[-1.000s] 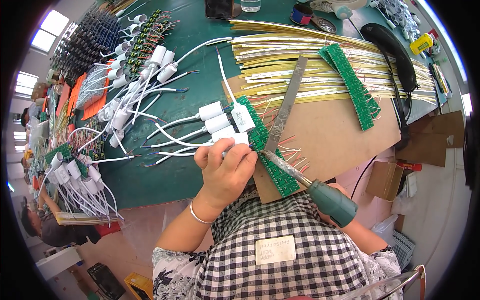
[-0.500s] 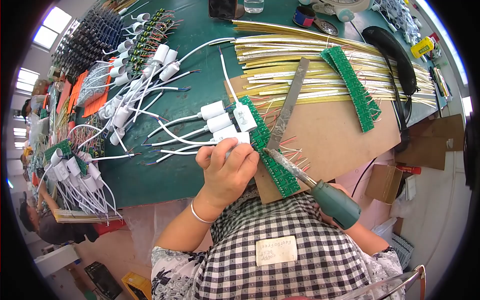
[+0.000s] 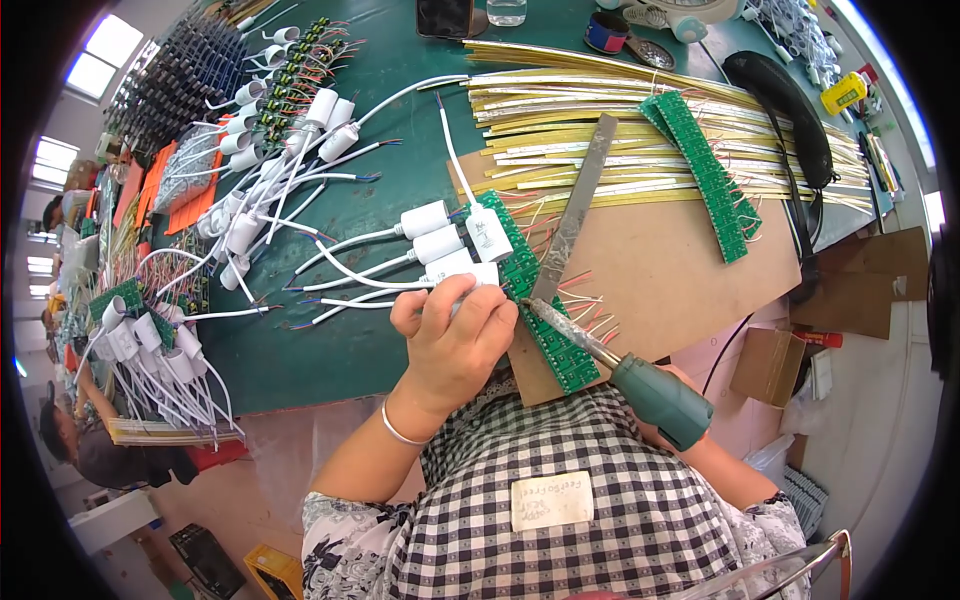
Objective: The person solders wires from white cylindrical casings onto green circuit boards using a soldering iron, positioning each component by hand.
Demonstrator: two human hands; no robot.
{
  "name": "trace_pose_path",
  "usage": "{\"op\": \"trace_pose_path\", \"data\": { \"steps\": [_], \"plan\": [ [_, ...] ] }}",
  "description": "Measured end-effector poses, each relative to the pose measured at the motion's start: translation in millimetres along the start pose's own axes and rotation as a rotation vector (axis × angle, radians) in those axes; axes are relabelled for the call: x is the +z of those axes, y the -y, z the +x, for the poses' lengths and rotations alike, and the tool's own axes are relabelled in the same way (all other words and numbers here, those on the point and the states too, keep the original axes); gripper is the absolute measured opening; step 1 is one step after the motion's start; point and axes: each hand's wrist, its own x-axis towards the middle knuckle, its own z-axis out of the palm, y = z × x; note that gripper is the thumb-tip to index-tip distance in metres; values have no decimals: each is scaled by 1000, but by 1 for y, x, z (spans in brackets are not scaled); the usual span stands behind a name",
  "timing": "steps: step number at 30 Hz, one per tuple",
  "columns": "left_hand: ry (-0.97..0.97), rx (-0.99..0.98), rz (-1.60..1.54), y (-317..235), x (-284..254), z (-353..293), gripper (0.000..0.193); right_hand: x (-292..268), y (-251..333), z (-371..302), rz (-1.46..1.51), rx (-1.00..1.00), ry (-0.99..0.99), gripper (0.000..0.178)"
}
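My left hand [image 3: 457, 330] is closed on a white cylindrical connector with a cable [image 3: 478, 274], held at the left edge of a green circuit board strip [image 3: 563, 350]. A soldering iron with a dark green handle [image 3: 662, 400] is in my right hand [image 3: 668, 412], which the handle largely hides. The iron's tip touches or nearly touches the board beside the left fingertips. More white connectors [image 3: 437, 246] lie in a row above my left hand, with cables running left. Another connector [image 3: 489, 233] rests on the board's upper part. Thin red and white wires stick out along the board's right side.
A flat metal bar [image 3: 585, 200] lies across a brown board [image 3: 690, 270]. Beyond are yellow-white strips [image 3: 560, 120], a second green board strip [image 3: 705, 170] and a black case [image 3: 780, 115]. Bunches of white connectors [image 3: 245, 225] cover the table's left. A person [image 3: 100, 440] sits at far left.
The soldering iron has shifted slightly to the left, its tip now closer to my left fingertips. My left hand and the board have stayed in place.
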Motion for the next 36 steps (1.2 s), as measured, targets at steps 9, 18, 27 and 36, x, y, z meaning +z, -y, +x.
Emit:
{"op": "trace_pose_path", "data": {
  "steps": [9,18,27,36],
  "plan": [
    [-5,7,20,-1,0,1,16,-1,2,-4,898,381,-42,41],
    [-9,7,41,-1,0,0,17,-4,9,1,692,548,0,43],
    [-4,-1,37,-1,0,0,17,3,4,3,268,2,-29,44],
    [-5,5,41,-2,0,1,17,0,-13,-1,1240,216,93,43]
  ]
}}
